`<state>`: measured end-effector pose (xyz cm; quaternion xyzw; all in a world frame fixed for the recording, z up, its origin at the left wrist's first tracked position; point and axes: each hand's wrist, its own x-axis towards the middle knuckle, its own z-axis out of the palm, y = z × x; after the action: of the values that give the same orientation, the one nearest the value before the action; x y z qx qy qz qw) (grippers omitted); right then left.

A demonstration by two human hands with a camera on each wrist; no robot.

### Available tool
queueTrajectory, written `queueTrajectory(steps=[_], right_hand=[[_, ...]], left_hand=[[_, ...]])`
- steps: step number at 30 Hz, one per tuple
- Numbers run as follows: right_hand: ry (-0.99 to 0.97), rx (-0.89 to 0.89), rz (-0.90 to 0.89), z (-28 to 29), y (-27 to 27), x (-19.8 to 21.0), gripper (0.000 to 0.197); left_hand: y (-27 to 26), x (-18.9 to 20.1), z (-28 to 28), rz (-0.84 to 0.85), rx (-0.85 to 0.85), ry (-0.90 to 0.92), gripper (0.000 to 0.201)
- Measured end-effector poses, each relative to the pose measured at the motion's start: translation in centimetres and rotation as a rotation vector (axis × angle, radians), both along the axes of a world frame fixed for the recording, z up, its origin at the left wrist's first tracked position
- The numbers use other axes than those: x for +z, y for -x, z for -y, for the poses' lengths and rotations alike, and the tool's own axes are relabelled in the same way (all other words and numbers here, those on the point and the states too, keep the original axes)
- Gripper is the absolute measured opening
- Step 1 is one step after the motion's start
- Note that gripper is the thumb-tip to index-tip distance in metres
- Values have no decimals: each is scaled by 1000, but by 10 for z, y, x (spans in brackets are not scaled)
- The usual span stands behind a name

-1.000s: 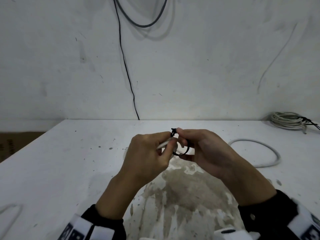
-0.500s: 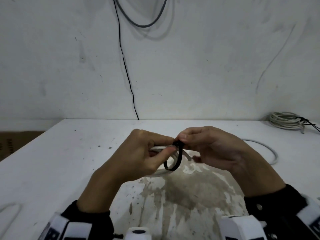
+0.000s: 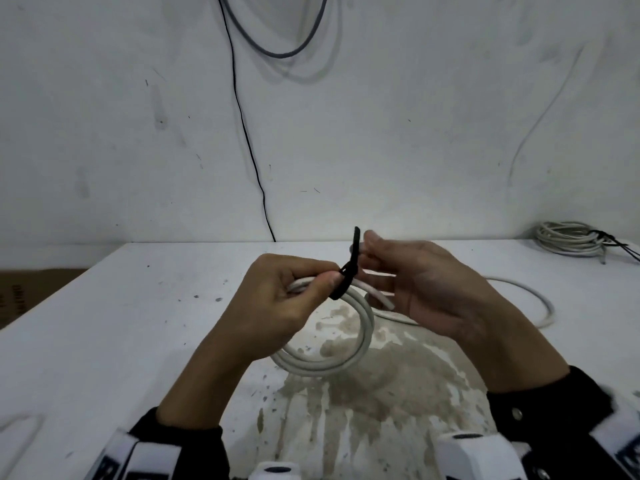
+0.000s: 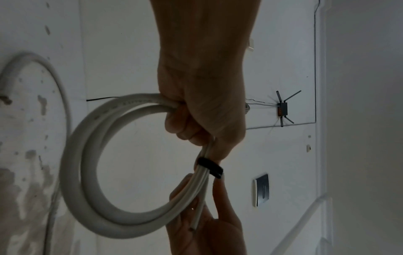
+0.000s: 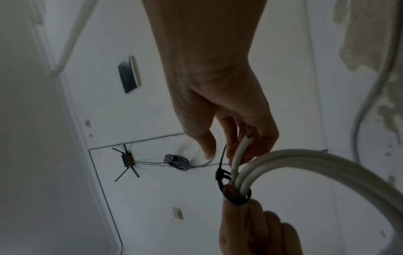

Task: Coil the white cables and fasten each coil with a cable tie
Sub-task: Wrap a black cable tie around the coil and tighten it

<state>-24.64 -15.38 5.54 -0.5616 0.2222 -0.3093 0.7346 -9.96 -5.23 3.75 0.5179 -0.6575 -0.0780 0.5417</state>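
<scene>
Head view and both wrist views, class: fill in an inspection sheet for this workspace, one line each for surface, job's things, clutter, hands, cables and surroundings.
Surface: white table, speckled, with a large brown worn patch near the person.
Job's things: white cable coil held above the table; black cable tie looped round its strands, tail pointing up.
Clutter: nothing seen.
Hands: left hand grips the coil beside the tie; right hand pinches the tie's tail, fingers blurred.
Cables: loose white cable lying on the table at right; tied bundle at the far right corner.
Surroundings: white scuffed wall with a thin black wire and a grey hanging loop; cardboard at left.
</scene>
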Motion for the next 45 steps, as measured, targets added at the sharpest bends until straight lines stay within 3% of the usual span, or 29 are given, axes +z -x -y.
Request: queueTrajectory(steps=[4,6,9,12,17,22,27,31,36,38,41,45], right_hand=[[137,6,42,-7,-2,1,16],[222,-33,78,-12,-6,0,11],[455,-106,-66,-23,-10,-1,18],[654,-133,-133,-28,-9,-1,23],[627,-78,-69,-28,-4,4,23],[695,-129,-145,-19,-3,0,21],[768,-212,-221,-13,-6,-5,16],[712,-228,-202,-13,-5,-3,16],[720,-289,-226,-11,-4,0,19],[637,-330,-201,-8,-5,2,22],[363,-295,-96,-4,-4,4,22],[106,-298,-3,3,-4,1,18]], left_hand=[[5,2,0,-27,-9,40,14],[9,3,1,-135,-12,49,17],[10,2,1,-326,-28,14,13],[14,4,0,-484,-85,-51,28],[19,3,3,-698,-252,-144,27],[19,3,4,-487,-239,-263,46],[17,2,2,-251,-177,-272,39],[24,2,3,-241,-99,-118,18],[25,-3,4,-278,-83,-12,30],[25,-4,4,-282,-105,0,31],[26,-2,3,-248,-143,18,36],[29,-1,3,-165,-134,-27,29]])
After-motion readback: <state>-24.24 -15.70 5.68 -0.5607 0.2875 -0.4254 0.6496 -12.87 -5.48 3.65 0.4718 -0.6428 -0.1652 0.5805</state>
